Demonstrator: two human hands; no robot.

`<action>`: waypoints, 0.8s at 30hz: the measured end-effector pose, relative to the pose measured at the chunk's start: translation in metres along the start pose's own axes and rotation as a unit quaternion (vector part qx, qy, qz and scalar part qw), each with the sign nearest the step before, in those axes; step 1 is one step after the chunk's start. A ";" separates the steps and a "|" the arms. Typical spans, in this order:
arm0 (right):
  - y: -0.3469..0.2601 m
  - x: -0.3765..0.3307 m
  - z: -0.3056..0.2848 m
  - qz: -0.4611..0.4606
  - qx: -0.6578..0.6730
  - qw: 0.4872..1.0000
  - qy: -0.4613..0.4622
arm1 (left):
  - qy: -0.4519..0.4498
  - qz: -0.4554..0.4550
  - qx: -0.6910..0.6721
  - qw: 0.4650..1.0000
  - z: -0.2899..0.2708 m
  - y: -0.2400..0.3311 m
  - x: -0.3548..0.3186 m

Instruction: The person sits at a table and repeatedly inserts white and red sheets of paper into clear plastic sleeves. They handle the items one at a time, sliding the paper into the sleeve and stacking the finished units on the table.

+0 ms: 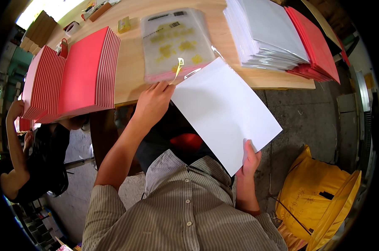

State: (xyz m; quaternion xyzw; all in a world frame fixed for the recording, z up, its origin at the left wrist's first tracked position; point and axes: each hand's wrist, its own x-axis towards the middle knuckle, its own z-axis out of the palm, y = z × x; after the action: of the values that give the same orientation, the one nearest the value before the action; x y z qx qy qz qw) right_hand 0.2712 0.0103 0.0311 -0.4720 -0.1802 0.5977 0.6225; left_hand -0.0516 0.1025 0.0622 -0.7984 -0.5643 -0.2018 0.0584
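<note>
A large plain white rectangular paper sheet (223, 113) is held tilted just off the near edge of the pale wooden table (131, 62), its top corner over the clear plastic bags with yellow print (177, 42). The left hand (154, 102) reaches up, fingers curled on the sheet's upper left corner. The right hand (250, 159) pinches its lower edge, thumb on top

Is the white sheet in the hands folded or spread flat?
Spread flat: the white sheet shows one smooth face, no crease, held by the left hand and right hand.
</note>
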 end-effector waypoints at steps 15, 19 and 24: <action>0.009 0.001 0.000 0.015 -0.015 1.000 -0.019 | 0.028 0.011 0.053 0.998 0.021 0.015 0.031; 0.009 -0.004 0.004 0.017 -0.012 1.000 -0.015 | -0.012 0.020 0.062 0.998 0.035 0.023 0.053; 0.007 -0.008 0.014 0.009 0.016 1.000 -0.013 | -0.023 0.044 0.066 0.997 0.044 0.028 0.055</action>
State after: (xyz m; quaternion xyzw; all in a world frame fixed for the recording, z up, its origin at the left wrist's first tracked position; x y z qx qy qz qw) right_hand 0.2539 0.0073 0.0348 -0.4558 -0.1749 0.6124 0.6218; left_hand 0.0013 0.1552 0.0476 -0.8214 -0.5418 -0.1427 0.1065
